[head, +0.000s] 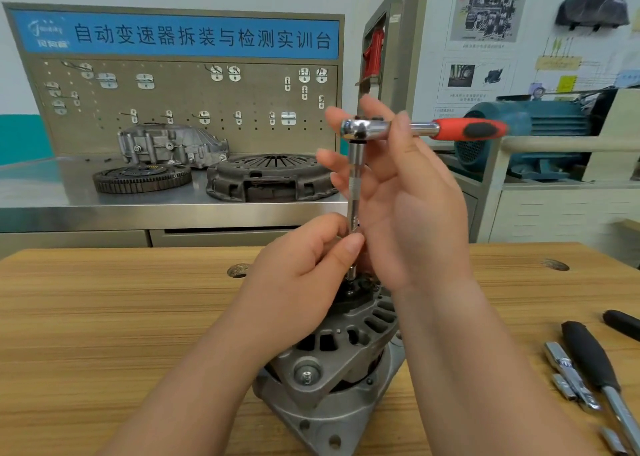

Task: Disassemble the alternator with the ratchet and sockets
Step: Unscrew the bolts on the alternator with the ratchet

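A grey alternator [332,369] stands on the wooden table [104,317] in front of me. A ratchet [415,128] with a red and black handle sits on top of a long extension bar [354,192] that stands upright on a fastener on the alternator's top. My left hand [308,282] pinches the lower end of the bar between thumb and fingers. My right hand [405,192] is around the ratchet head and the upper bar, fingers spread and loosely bent; the handle points right.
Black-handled tools [588,351] and loose sockets or extensions [568,376] lie on the table at the right. Behind stands a steel bench with a clutch cover [270,177], a flywheel [142,177], a housing [169,144] and a pegboard. A blue motor [530,133] is at the right.
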Action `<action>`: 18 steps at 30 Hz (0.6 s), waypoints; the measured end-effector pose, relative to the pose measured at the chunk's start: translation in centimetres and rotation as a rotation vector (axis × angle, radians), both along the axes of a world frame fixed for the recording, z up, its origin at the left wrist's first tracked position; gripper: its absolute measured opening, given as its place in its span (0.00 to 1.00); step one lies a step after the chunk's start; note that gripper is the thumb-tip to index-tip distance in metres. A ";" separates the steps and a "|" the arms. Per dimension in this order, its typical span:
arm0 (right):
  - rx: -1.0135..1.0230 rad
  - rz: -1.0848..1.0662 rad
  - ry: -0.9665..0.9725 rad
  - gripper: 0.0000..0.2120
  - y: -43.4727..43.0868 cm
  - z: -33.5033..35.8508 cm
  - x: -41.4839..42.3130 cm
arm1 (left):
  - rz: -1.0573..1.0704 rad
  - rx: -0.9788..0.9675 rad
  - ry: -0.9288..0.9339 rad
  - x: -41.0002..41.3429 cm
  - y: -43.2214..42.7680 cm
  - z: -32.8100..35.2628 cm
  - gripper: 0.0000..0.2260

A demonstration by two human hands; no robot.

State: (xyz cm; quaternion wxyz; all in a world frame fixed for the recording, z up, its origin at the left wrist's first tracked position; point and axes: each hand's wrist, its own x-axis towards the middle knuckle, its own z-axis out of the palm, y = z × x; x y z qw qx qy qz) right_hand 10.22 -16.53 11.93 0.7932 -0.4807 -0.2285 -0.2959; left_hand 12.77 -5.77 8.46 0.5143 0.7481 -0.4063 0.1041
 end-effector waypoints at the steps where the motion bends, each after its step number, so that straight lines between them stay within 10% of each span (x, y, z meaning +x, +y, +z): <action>1: 0.012 0.002 0.015 0.14 -0.1 0.0 0.0 | 0.000 0.006 -0.015 0.0 0.1 0.0 0.16; 18: -0.012 -0.083 0.020 0.11 -0.2 0.2 -0.1 | 0.024 0.032 -0.043 0.3 0.3 0.0 0.14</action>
